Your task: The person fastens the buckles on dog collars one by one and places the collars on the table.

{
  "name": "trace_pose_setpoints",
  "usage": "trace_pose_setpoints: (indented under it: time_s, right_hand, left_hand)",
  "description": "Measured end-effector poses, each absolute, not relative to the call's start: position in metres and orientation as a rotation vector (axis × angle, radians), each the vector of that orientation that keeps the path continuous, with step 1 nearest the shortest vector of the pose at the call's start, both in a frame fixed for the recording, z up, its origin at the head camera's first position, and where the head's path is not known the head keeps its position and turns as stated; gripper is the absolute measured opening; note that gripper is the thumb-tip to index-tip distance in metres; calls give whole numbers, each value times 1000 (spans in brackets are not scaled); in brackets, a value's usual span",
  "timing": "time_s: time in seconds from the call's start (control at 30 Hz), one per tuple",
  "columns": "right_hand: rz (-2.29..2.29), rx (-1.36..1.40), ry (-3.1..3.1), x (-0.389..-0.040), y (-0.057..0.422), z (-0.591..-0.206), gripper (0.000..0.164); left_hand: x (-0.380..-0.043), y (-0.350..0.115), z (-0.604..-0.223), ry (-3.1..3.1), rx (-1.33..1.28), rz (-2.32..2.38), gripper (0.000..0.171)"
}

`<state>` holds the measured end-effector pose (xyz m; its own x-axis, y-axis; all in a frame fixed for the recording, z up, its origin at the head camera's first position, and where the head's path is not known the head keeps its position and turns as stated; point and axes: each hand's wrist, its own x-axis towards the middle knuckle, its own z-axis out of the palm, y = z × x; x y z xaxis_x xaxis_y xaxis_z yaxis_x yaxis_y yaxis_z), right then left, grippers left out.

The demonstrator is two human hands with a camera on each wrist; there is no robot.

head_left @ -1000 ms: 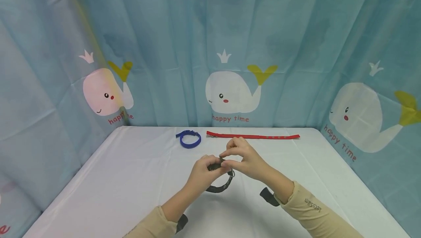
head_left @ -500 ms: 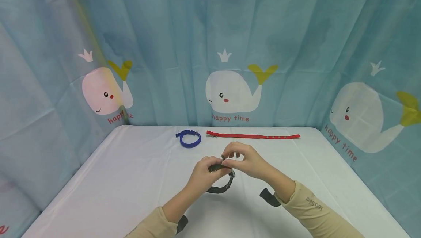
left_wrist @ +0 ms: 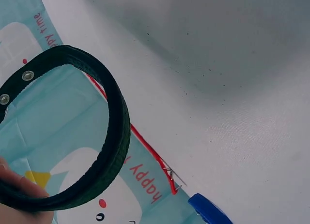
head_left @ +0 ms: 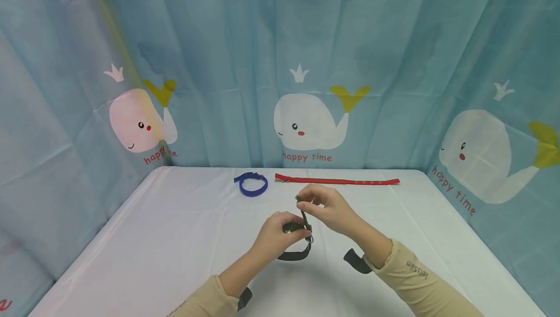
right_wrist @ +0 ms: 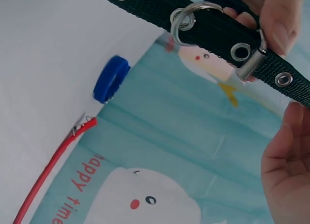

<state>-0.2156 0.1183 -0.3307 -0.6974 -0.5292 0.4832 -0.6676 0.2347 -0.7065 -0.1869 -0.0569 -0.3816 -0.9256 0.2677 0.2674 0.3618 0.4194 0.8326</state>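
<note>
Beyond the dark collar (left_wrist: pixel 119 125), blue collar (head_left: pixel 253 193) beside red strap (head_left: pixel 337 181)

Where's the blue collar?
In the head view, the blue collar lies looped near the far edge of the table, just left of the red collar, beyond the left hand.

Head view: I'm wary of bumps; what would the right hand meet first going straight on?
Beyond the dark collar it pinches, the right hand would likely meet the blue collar, though depth is unclear.
</note>
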Motion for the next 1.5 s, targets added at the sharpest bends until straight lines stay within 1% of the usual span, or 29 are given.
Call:
trace_pose_setpoints:
  time_s: [0.13, 0.27, 0.43, 0.53, 0.77, 0.97, 1.5]
  right_hand:
    - [1543, 1122, -2358, -215, 118, -328, 9]
    - [1631, 1075, -2348, -216, 121, -328, 10]
    - [1709, 974, -2322, -219, 127, -330, 13]
    - [1777, 973, -2296, -219, 130, -332, 14]
    - [1811, 1032, -2275, -220, 128, -333, 14]
    - [1767, 1081, -2294, -218, 124, -332, 13]
    - [1634, 1138, -2427, -217, 116, -342, 11]
  left_hand:
    - [-186, -57, -382, -2567, -569, -1583, 21]
    - [-184, -60, -381, -2550, -554, -1746, 24]
    - [-180, -65, -378, -2545, -462, -1974, 30]
    - [-181, -66, -377, -2573, -390, -2033, 33]
    - [-183, -61, -375, -2611, -209, -2044, 33]
    - [-184, -59, -375, -2620, -125, -1984, 30]
    - [-184, -59, -380, -2622, -74, -1854, 22]
